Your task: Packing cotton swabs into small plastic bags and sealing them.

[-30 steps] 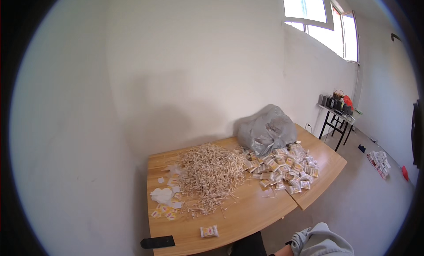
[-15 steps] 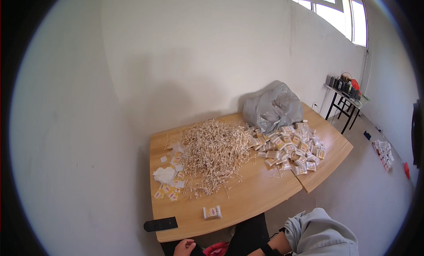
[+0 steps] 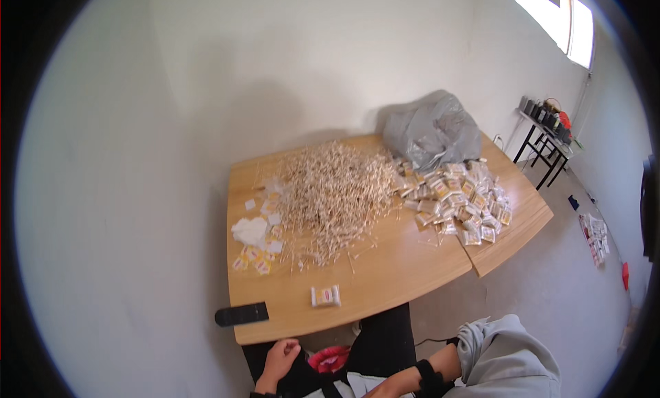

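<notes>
Packet (image 3: 326, 296) lies beyond the curled-together fingers (image 3: 291, 346) of the left hand (image 3: 279, 358), now fuller in view. Handling seems idle; right hand, unseen, I can't judge.

A fisheye camera is looking down from the person's head; it is facing the nearby table (image 3: 405, 260). The wall (image 3: 330, 61) is showing beyond.

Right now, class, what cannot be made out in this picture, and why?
Right hand: head view, cut off by the lower edge.
Anything inside the left hand: head view, hidden by its curled pose.
Contents of the gray bag: head view, hidden by its crumpled film.
Bottom of the swab pile: head view, hidden by its top layer.
What the far dark items are: head view, too small.
</notes>
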A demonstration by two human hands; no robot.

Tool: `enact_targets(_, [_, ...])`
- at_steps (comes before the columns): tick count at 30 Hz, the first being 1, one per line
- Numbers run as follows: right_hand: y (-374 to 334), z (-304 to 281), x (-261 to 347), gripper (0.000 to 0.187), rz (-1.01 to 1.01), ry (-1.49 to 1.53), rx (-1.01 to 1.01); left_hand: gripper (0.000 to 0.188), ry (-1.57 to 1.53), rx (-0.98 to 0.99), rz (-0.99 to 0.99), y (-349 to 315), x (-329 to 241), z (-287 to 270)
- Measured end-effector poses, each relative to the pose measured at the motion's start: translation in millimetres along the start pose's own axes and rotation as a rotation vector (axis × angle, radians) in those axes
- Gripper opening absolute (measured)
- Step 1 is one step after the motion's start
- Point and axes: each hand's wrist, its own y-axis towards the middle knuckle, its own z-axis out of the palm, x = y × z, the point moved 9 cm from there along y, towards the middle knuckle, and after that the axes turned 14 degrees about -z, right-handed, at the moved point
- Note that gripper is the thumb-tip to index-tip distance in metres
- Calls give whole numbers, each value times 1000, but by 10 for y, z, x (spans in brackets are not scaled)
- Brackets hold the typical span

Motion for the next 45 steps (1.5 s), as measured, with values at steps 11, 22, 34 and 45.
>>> enact_targets(11, [250, 54, -599, 77, 102, 185, -29, 19, -87, -178, 141, 175, -589, -127])
enact_targets(22, [-335, -2589, -1043, 32, -372, -519, -1531, 90, 508, -252, 447, 684, -1121, 693])
enact_targets(34, [164, -2948, -696, 30, -220, -525, -1422, 109, 592, -334, 391, 708, -920, 821])
enact_targets(45, [45, -2486, 28, 34, -461, -1029, -1382, 60, -90, -239, 234, 669, -1072, 275])
